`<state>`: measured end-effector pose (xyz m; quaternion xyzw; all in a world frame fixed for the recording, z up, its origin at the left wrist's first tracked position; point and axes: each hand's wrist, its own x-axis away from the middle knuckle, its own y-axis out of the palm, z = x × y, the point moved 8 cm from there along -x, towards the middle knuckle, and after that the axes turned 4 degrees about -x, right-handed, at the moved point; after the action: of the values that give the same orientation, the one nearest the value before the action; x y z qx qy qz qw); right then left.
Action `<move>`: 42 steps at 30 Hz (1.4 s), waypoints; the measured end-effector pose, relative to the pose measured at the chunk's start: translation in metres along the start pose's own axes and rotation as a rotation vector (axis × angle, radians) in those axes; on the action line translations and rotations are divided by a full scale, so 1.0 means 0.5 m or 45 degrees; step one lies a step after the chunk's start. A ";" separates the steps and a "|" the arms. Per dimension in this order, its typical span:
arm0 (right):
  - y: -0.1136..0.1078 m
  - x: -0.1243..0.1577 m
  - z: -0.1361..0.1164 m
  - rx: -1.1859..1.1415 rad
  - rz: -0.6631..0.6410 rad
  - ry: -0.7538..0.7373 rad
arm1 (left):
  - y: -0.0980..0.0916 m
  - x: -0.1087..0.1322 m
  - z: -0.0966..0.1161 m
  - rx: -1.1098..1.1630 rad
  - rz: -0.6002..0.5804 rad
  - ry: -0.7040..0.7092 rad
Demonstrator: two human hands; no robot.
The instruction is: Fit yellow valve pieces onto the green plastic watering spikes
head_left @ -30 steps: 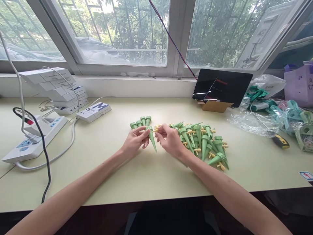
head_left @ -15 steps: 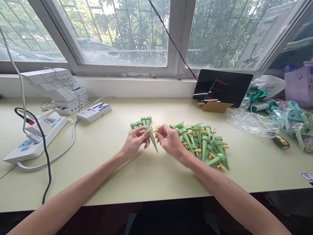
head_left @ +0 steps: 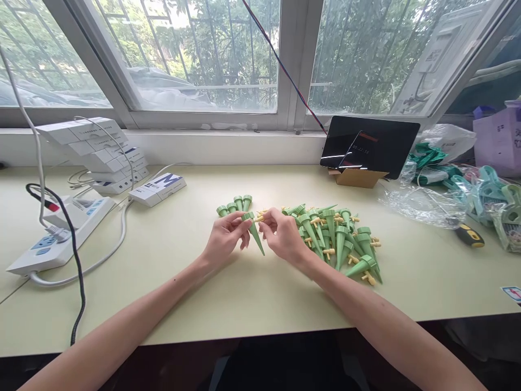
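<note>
Between thumb and fingers, my left hand (head_left: pixel 223 237) holds a green spike (head_left: pixel 256 237) by its capped end, its tip slanting down to the right. My right hand (head_left: pixel 282 232) pinches a small yellow piece (head_left: pixel 259 219) against the side of the cap. Whether the piece is seated in the cap cannot be made out. Several green spikes (head_left: pixel 239 203) lie side by side just behind my left hand. Right of my right hand is a pile of green spikes (head_left: pixel 341 239) mixed with yellow pieces (head_left: pixel 329 252), partly hidden by that hand.
A black tablet (head_left: pixel 368 146) leans on a cardboard stand at the back. White boxes (head_left: pixel 109 155), a power strip (head_left: pixel 61 239) and cables are at the left. Clear plastic wrap (head_left: pixel 423 203), a yellow-black tool (head_left: pixel 469 235) and bagged clips (head_left: pixel 488 195) are at the right.
The spike in my left hand and the yellow piece in my right hand have barely moved. The camera view has shifted slightly.
</note>
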<state>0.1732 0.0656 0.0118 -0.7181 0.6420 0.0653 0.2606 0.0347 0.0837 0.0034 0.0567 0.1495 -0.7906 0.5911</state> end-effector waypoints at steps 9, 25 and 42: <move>0.005 0.000 -0.005 -0.057 -0.048 -0.010 | 0.008 -0.004 -0.038 0.293 -0.099 -0.226; 0.000 -0.001 -0.001 -0.054 -0.026 0.019 | -0.006 0.003 0.009 -0.101 0.028 0.097; 0.004 -0.002 0.004 -0.062 -0.020 0.013 | 0.001 -0.004 -0.013 0.092 -0.044 -0.075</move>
<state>0.1718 0.0671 0.0100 -0.7297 0.6358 0.0752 0.2403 0.0353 0.0870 -0.0022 0.0520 0.1042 -0.8069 0.5791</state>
